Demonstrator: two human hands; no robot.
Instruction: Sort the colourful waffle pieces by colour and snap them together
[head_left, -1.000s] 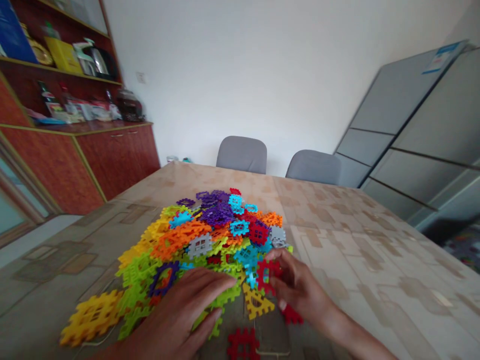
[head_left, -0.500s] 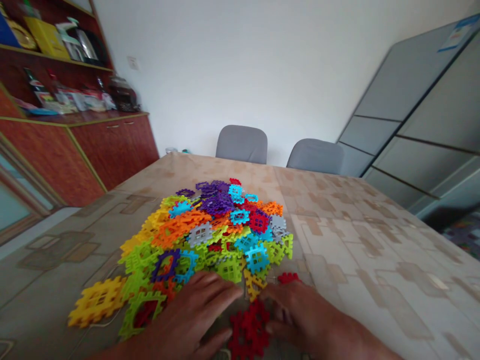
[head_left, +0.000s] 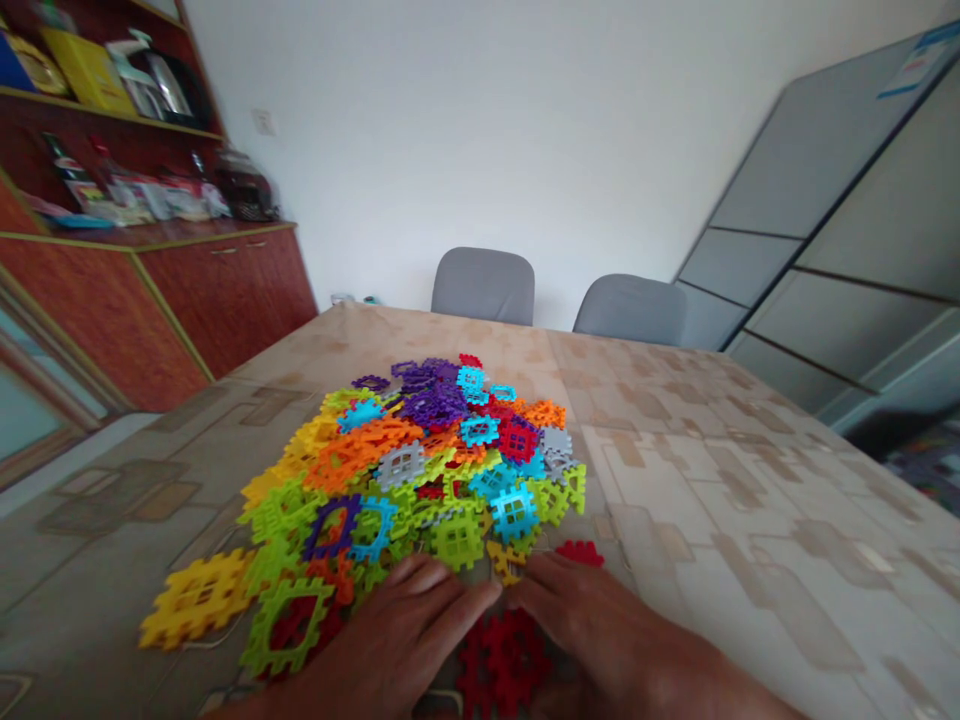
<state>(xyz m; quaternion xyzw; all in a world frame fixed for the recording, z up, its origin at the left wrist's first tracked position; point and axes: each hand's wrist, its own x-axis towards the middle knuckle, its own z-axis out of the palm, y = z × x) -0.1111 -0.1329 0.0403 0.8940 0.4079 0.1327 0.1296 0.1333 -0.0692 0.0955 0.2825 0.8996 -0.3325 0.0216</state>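
Both my hands rest at the near edge of the table [head_left: 750, 520], fingertips almost meeting. My left hand [head_left: 390, 640] and my right hand [head_left: 600, 630] are closed from either side on joined red toothed plastic pieces [head_left: 502, 655], which lie flat between them and are partly hidden. Just beyond my fingers lie a yellow triangular piece [head_left: 504, 560] and a small red piece [head_left: 579, 552]. Behind these spreads a pile of several coloured interlocking pieces [head_left: 435, 450]. A green frame piece [head_left: 289, 625] and a large yellow piece [head_left: 196, 597] lie to the left of my left hand.
Two grey chairs [head_left: 484, 285] [head_left: 630, 308] stand at the table's far side. A red-brown cabinet [head_left: 187, 300] with shelves of bottles and boxes lines the left wall. Grey panelled doors [head_left: 840, 250] fill the right. The table wears a beige patterned cloth.
My right hand brought a red piece from the pile's edge down to the red piece near me. Both hands have closed in on the red pieces, and the view tilted slightly.
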